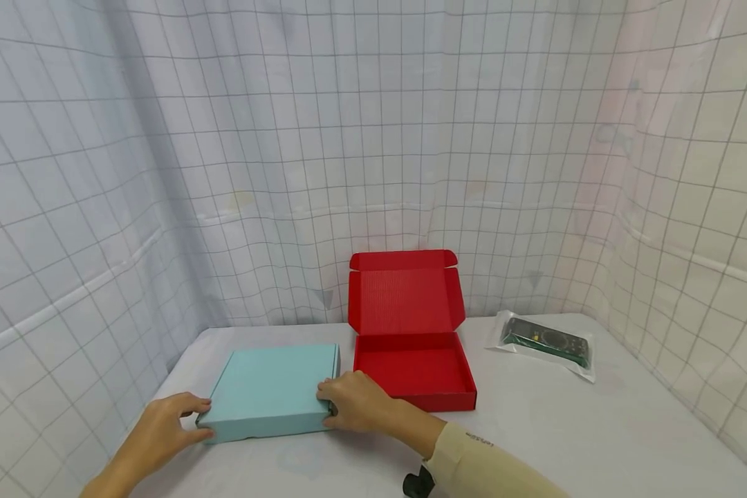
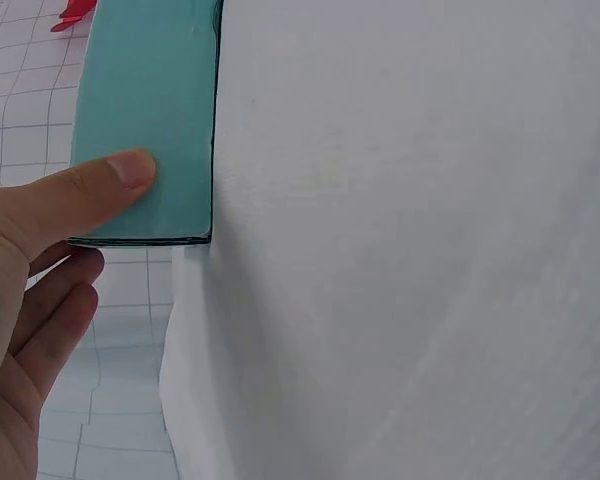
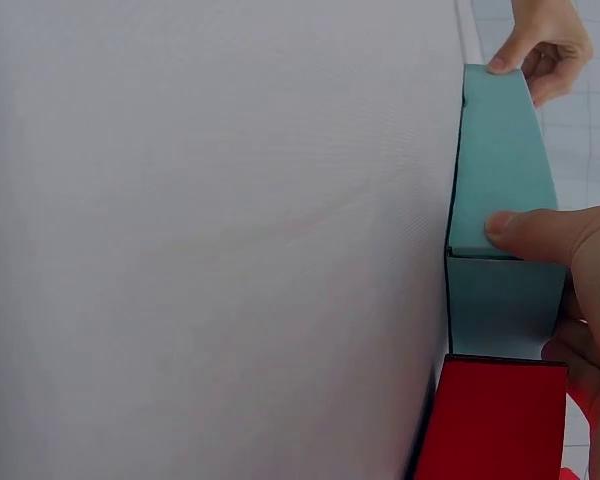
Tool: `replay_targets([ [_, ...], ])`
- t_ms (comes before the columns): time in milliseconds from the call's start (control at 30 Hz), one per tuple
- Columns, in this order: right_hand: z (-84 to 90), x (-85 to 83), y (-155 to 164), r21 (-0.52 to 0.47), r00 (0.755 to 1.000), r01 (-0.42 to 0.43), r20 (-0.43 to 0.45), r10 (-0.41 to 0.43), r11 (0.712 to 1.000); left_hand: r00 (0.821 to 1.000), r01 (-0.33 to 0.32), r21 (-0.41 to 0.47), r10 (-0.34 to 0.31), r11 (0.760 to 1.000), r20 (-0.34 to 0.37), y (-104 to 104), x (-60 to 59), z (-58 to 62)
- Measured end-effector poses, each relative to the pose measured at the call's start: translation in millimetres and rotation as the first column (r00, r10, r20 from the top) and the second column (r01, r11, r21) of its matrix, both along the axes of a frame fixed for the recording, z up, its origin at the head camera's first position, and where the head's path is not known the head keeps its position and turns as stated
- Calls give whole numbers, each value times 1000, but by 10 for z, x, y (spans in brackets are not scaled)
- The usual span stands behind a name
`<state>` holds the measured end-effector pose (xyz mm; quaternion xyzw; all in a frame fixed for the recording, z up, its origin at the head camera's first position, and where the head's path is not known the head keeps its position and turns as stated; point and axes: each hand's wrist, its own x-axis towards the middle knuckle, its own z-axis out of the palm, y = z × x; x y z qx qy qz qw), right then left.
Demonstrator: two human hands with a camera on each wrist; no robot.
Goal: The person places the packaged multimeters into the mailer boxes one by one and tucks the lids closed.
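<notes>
A closed light-blue cardboard box (image 1: 272,379) lies flat on the white-covered table. At its front left corner my left hand (image 1: 164,429) holds it, the thumb pressed on the front side, as the left wrist view shows on the blue box's face (image 2: 155,100). My right hand (image 1: 360,402) grips the front right corner, with its thumb on the front and fingers over the top edge. In the right wrist view both hands hold the box (image 3: 500,160) at opposite ends. Just to its right stands an open red cardboard box (image 1: 411,363), its lid raised and nothing visible inside.
A dark multimeter in a clear plastic bag (image 1: 548,344) lies toward the right back of the table (image 1: 535,422). White gridded curtains (image 1: 398,138) enclose the back and sides. A small black object (image 1: 418,482) shows beneath my right sleeve (image 1: 479,460).
</notes>
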<state>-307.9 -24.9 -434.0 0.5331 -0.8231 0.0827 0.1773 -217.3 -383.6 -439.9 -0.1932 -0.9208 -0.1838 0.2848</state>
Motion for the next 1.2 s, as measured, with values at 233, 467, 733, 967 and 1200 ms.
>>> replay_targets([
  [233,-13,13,-7,10,1000,9,-16,-9,1000,999,3,-17,-2,1000,40,-7,-19,40],
  [467,-27,-61,-90,17,999,38,-16,-38,999,997,-9,1,9,1000,80,-36,-104,50],
  [733,-25,-169,-196,2,998,59,6,-59,998,984,-39,45,31,998,177,-113,-235,96],
  [967,-2,-199,-276,8,996,88,5,-88,996,971,-69,76,49,995,235,-178,-315,111],
  [1200,30,-259,-407,36,989,141,37,-142,989,963,-110,75,87,991,256,-265,-391,125],
])
